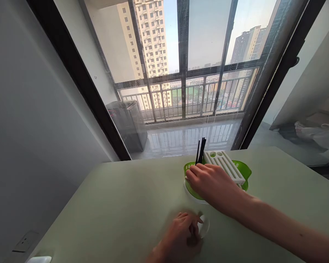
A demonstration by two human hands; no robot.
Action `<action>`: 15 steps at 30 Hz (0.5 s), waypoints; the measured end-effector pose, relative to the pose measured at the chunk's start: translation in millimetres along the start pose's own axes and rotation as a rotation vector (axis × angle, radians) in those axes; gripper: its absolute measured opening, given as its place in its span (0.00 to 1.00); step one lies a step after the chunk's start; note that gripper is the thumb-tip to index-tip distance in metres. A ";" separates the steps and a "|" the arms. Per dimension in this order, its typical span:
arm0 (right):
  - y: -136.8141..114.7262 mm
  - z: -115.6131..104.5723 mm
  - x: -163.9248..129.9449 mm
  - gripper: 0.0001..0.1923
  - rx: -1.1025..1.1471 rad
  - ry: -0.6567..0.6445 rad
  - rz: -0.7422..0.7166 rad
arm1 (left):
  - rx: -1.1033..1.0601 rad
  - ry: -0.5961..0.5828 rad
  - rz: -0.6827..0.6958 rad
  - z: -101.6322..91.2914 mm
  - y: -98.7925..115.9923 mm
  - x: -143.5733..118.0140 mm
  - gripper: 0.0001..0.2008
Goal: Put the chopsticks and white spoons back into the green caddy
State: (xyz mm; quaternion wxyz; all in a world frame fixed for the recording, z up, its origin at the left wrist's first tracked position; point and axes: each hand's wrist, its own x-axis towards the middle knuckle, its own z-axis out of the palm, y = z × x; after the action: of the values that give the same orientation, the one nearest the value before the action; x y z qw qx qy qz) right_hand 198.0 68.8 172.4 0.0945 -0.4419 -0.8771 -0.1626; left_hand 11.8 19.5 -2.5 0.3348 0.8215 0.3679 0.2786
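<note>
My right hand (208, 180) lies palm down over the near left part of the green drying rack (242, 170), fingers pressed together, their tips on its left rim. The rack stands at the far middle of the counter (120, 204) on a white base (190, 193). A white slotted insert (224, 165) slants across the rack, just right of my knuckles, and black chopsticks (201, 150) stand upright just beyond my fingertips. My left hand (181, 233) rests nearer, curled over a small white round object (203, 225) that is blurred; I cannot tell whether it is gripped. Beyond the counter, a glass door (183, 73) shows a balcony railing (186, 98). A wall socket (25, 241) sits near left.
</note>
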 end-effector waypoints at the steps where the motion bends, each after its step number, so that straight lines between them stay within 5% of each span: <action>1: -2.2 2.6 0.4 0.11 0.008 -0.008 0.000 | -0.006 -0.002 0.000 -0.1 0.1 0.0 0.24; 15: 4.1 12.0 -10.5 0.06 0.185 0.004 0.055 | 0.030 -0.023 -0.011 -0.8 1.7 -0.7 0.23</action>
State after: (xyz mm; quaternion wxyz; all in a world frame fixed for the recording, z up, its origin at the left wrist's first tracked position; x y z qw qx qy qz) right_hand 207.2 67.7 158.8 0.1412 -0.4549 -0.8757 -0.0792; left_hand 11.5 18.4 -0.9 0.3284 0.8276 0.3726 0.2617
